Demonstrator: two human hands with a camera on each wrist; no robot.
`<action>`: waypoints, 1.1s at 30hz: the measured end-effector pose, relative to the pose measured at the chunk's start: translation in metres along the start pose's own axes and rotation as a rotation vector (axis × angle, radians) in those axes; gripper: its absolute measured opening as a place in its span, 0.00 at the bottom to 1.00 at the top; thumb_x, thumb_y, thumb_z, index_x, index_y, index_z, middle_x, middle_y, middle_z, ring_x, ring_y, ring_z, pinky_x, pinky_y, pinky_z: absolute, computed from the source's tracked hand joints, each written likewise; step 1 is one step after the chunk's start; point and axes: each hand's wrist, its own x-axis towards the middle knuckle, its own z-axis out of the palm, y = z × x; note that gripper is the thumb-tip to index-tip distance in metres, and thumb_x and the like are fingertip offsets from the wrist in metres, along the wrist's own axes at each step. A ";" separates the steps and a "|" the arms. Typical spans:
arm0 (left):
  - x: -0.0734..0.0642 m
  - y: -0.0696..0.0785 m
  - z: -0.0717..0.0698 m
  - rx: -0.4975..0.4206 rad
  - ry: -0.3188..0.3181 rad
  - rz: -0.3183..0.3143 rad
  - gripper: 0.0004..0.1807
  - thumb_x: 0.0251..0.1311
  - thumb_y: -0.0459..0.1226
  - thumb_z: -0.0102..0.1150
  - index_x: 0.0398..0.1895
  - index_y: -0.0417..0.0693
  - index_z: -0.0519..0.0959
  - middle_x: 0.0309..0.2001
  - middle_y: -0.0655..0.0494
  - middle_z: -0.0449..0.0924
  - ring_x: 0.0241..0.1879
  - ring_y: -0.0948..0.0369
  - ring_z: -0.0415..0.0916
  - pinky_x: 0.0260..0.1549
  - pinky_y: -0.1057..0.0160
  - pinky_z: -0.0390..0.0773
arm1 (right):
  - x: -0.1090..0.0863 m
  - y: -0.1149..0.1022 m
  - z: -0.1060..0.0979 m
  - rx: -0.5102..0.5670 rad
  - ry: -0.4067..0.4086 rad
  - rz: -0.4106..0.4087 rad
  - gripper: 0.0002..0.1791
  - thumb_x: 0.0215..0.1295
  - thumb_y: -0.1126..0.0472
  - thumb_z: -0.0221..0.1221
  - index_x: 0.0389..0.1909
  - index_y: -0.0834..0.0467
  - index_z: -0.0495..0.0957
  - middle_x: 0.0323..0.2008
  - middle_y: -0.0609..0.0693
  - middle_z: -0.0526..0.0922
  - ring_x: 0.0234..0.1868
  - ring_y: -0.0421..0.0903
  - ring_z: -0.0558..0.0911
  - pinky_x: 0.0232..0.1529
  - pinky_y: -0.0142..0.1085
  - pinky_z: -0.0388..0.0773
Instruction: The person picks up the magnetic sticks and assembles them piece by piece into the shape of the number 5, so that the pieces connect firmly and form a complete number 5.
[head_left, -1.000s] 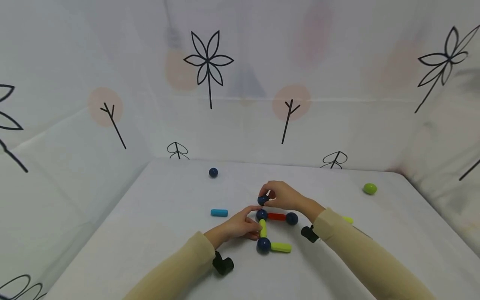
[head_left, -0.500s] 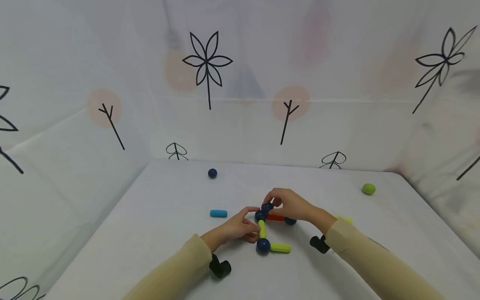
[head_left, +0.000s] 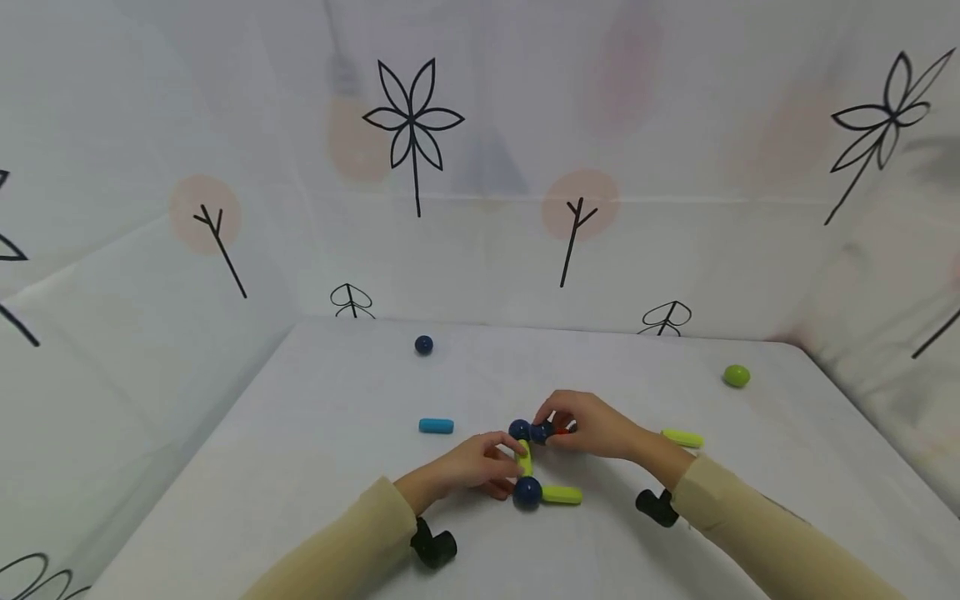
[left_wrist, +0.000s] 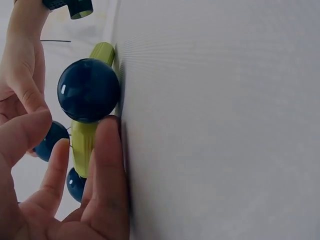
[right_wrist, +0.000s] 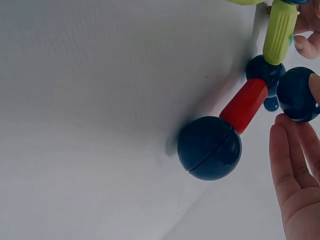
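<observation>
My right hand (head_left: pixel 596 423) pinches a dark blue ball (right_wrist: pixel 294 94) between thumb and fingertips, close beside the corner ball (head_left: pixel 520 429) of a stick-and-ball figure. From that corner a red stick (right_wrist: pixel 245 105) runs right to another blue ball (right_wrist: pixel 210 148), mostly hidden by the right hand in the head view. A yellow-green stick (head_left: pixel 525 460) joins the corner to a nearer blue ball (head_left: pixel 527 492), from which a second yellow-green stick (head_left: pixel 562 495) points right. My left hand (head_left: pixel 476 465) lies at the left of the joining stick, fingers loosely bent, one fingertip near the nearer ball.
On the white table (head_left: pixel 300 500) lie a light blue stick (head_left: pixel 437 426) to the left, a blue ball (head_left: pixel 423 344) at the back and a green ball (head_left: pixel 737 376) at the back right. A loose yellow-green stick (head_left: pixel 682 437) lies beside my right forearm.
My right hand has moved nearer and to the right with its ball, from behind the corner ball to its right side. My left index finger has drawn back from the corner ball.
</observation>
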 end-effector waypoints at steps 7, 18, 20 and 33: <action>-0.003 0.002 0.000 0.056 -0.088 0.013 0.15 0.57 0.35 0.61 0.49 0.47 0.77 0.36 0.53 0.80 0.30 0.58 0.79 0.28 0.62 0.80 | -0.011 0.003 0.002 0.000 0.004 0.017 0.14 0.55 0.67 0.65 0.43 0.55 0.77 0.40 0.45 0.78 0.37 0.43 0.78 0.40 0.39 0.78; -0.003 0.002 0.007 0.242 0.002 0.010 0.15 0.50 0.37 0.69 0.43 0.58 0.82 0.35 0.59 0.79 0.38 0.61 0.73 0.40 0.58 0.73 | -0.026 0.009 0.001 0.010 0.011 0.014 0.14 0.54 0.67 0.65 0.42 0.56 0.78 0.38 0.44 0.78 0.36 0.40 0.78 0.39 0.36 0.78; -0.003 0.002 0.007 0.243 0.012 0.005 0.14 0.50 0.38 0.69 0.42 0.58 0.82 0.35 0.60 0.79 0.39 0.61 0.73 0.41 0.57 0.73 | -0.028 0.009 0.001 0.019 0.010 0.015 0.14 0.54 0.68 0.65 0.42 0.55 0.78 0.38 0.43 0.78 0.36 0.40 0.78 0.40 0.36 0.78; -0.003 0.006 0.009 0.266 -0.019 0.006 0.14 0.58 0.36 0.62 0.48 0.56 0.81 0.39 0.58 0.78 0.34 0.61 0.75 0.32 0.63 0.78 | -0.041 0.014 0.000 0.019 -0.001 0.052 0.14 0.54 0.66 0.66 0.42 0.54 0.77 0.39 0.42 0.77 0.37 0.38 0.77 0.41 0.34 0.78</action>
